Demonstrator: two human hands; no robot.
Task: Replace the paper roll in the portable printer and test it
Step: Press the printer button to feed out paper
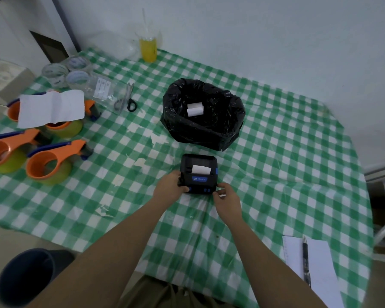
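While both hands are busy up front, here's the layout, near to far:

Notepaper and pen: a white sheet (309, 265) is lying at the near right edge of the table with a dark pen (305, 261) resting on top of it.

Left hand: the left hand (168, 187) is gripping the printer's left side, thumb pressing on the front corner, fingers wrapping round the edge.

Right hand: the right hand (227, 200) is pinching the printer's front right corner, fingers curled in and touching it.

Printer: the black portable printer (198, 173) is sitting on the green checked tablecloth (276, 152), lid closed, with a short strip of white paper (201, 169) sticking up out of the slot.

Tape dispensers: orange tape dispensers (53, 161) are sitting well off to the left, one under a creased white sheet (51, 107).

Bag: a black plastic bag (203, 114) is sitting open just behind the printer, with a white paper roll (195, 109) lying inside.

Scissors: black-handled scissors (130, 97) are lying left of the bag.

Far edge: clear tape rolls (65, 72) and a cup of yellow drink (148, 46) are standing near the wall.
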